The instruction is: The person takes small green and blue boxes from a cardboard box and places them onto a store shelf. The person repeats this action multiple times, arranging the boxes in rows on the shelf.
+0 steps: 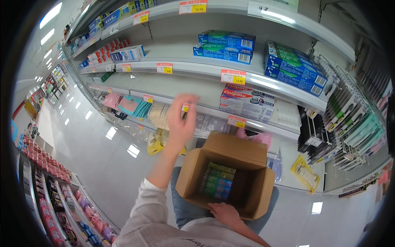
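My left hand is raised in front of the lower shelf, blurred, with a gap between thumb and fingers and nothing seen in it. An open cardboard box rests on my lap, its flaps folded out. On the box's near rim lies my right hand, gripping the edge. Inside, several green and blue toothpaste cartons are packed against the left side. Just right of my left hand, purple and white Colgate cartons are stacked on the shelf.
Blue and green toothpaste boxes stand on the shelf above, with another stack to its right. Folded towels lie below left. Hanging toothbrush packs jut out at right. A yellow packet lies low. An aisle floor stretches left.
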`<state>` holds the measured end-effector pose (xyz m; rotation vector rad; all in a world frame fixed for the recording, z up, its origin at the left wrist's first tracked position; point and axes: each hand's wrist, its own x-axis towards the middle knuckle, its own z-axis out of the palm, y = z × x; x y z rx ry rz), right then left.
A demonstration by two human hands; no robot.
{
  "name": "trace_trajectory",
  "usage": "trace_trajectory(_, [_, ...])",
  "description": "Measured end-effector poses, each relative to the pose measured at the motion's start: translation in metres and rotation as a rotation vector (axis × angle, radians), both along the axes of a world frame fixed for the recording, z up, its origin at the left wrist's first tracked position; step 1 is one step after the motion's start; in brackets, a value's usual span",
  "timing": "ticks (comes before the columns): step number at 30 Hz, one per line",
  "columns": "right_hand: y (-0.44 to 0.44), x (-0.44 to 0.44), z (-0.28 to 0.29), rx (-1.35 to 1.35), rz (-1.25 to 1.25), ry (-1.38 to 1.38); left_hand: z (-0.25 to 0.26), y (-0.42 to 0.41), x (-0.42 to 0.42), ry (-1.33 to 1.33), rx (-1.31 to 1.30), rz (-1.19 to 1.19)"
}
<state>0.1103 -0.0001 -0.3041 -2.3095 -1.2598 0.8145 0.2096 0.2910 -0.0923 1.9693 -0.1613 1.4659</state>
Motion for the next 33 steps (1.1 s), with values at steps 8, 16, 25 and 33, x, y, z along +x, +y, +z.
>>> trace_trajectory(8, [-0.001, -0.001, -0.016, 0.11, 0.001, -0.007, 0.101, 0.035, 0.124, 0.078, 0.487, 0.192])
trace_trajectory(16, [-0.004, -0.007, -0.018, 0.139, -0.006, 0.008, 0.1, 0.02, 0.129, 0.495, 0.665, 0.403])
trace_trajectory(25, [-0.003, -0.003, 0.003, 0.114, 0.004, 0.012, 0.142, 0.049, 0.156, 0.762, 0.781, 0.366])
trace_trajectory(33, [-0.01, -0.006, -0.012, 0.209, -0.03, 0.024, 0.092, 0.025, 0.116, -0.108, 0.675, 0.276])
